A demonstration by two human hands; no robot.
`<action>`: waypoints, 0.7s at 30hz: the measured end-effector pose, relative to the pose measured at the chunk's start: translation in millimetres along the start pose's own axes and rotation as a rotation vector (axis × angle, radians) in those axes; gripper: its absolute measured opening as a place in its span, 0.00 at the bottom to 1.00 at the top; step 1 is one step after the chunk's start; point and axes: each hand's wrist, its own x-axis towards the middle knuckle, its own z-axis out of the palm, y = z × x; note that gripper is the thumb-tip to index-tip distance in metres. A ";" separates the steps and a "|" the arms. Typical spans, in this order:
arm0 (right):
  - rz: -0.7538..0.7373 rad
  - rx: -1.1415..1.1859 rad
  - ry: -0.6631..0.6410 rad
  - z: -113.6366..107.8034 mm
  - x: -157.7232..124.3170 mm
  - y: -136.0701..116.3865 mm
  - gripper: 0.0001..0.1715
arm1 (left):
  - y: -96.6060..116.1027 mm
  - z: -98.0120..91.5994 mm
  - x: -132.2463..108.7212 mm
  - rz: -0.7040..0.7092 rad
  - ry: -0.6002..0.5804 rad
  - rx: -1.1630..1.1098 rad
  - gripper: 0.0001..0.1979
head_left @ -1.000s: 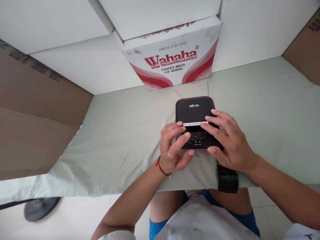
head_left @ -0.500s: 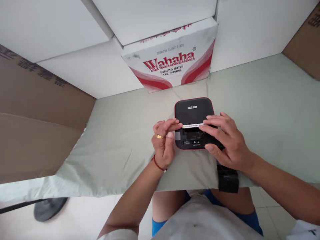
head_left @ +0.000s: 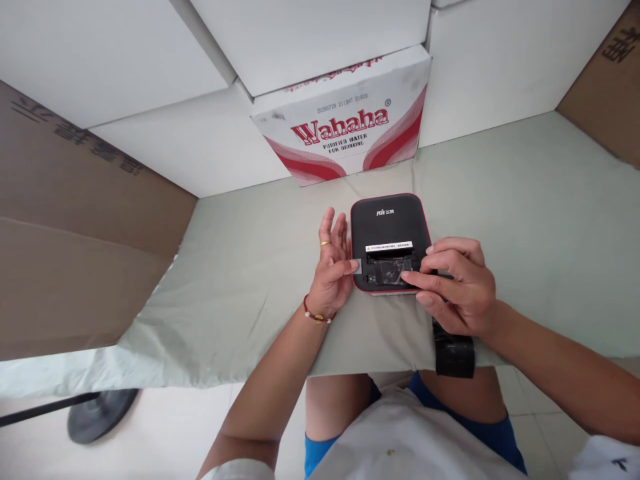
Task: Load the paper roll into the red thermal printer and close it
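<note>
FEIE-branded black device with red trim (head_left: pixel 390 227) lies flat on green cloth (head_left: pixel 250 300), between the 2 hands, slotted end toward the wearer. Probably set that way so the recess is in easy reach; logo reads upright from here too.

Left hand (head_left: pixel 334 270): open, fingers fanned up alongside the device's left edge, thumb tip on a grey patch (head_left: pixel 357 267). Likely steadies that side, but can't tell how hard it presses.

Right hand (head_left: pixel 460 287): half-open, 1 index fingertip at the shiny clear film (head_left: pixel 387 272) in the recess, thumb apart from it near the front-right corner. No pinch visible; can't tell if the film is loose or stuck down. Palm sits off to the right, which leaves the recess mostly in sight.

White warning label (head_left: pixel 389 247) sits just behind the slot, presumably so it's read before anyone works there.

Black strip (head_left: pixel 454 355) hangs over the front edge; upper end hidden by the right hand. Wahaha water carton (head_left: pixel 350 127) stands behind, well apart.
</note>
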 end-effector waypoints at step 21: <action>0.536 -0.472 -1.028 5.8 128.3 17.0 0.17 | 5.9 1.6 12.3 -0.129 0.324 -0.207 0.32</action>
